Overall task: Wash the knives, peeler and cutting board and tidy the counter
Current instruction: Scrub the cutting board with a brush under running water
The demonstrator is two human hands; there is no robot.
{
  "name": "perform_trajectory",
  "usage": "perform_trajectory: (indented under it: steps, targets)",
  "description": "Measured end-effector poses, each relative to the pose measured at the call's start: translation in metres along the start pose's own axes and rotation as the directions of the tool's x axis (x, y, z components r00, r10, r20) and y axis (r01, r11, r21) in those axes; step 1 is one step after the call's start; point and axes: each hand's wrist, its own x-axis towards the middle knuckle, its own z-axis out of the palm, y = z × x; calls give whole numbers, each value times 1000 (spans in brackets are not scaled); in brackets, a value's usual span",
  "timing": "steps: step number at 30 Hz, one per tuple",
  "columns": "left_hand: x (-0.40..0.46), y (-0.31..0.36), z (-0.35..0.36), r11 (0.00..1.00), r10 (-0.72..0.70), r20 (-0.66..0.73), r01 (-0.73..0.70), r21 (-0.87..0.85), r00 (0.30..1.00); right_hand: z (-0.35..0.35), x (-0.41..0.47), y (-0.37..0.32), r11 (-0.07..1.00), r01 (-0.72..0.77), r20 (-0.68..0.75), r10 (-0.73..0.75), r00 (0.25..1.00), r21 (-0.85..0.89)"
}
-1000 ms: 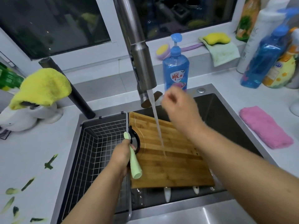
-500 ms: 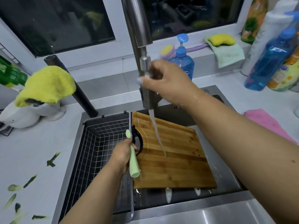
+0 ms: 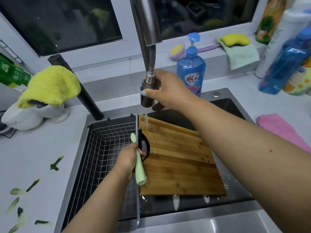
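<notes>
The right hand (image 3: 165, 91) is clenched around the pull-out faucet spray head (image 3: 146, 95), drawn down on its hose from the steel spout; a thin stream of water (image 3: 146, 121) falls from it onto the far left corner of the bamboo cutting board (image 3: 181, 158), which lies tilted across the sink (image 3: 235, 108). The left hand (image 3: 127, 159) grasps a pale green peeler (image 3: 139, 169) by its handle, at the board's left edge beside the black ring handle; the wire drain basket (image 3: 101, 148) sits just left of it. Two white knife handles (image 3: 175, 201) poke out from under the board's near edge. Green peel scraps (image 3: 54, 164) lie scattered on the tabletop (image 3: 33, 148) to the left; a pink cloth (image 3: 282, 130) lies to the right of the sink; a blue dish soap bottle (image 3: 191, 68) stands behind the sink.
</notes>
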Motion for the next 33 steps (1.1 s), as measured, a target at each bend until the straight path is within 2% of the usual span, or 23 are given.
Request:
perform_trajectory:
  steps: [5, 12, 16, 23, 33]
  targets:
    - [0, -1, 0, 1000, -11, 0, 11, -29, 1000, -1, 4, 3, 1000, 15, -20, -15, 1000, -18]
    - [-2, 2, -3, 995, -26, 27, 28, -97, 999, -5, -6, 3, 1000, 2, 49, -3, 999, 21]
    - [-5, 5, -9, 980, -80, 66, 91, -176, 995, -10, -19, 5, 988, -35, 105, 19, 994, 153]
    - [-5, 3, -10, 966, -77, 63, 90, -244, 995, -10, -33, -3, 930, -101, 182, 38, 983, 352]
    - [-2, 2, -15, 978, -101, 15, 102, -180, 995, -9, -42, -8, 876, -145, 234, 38, 971, 460]
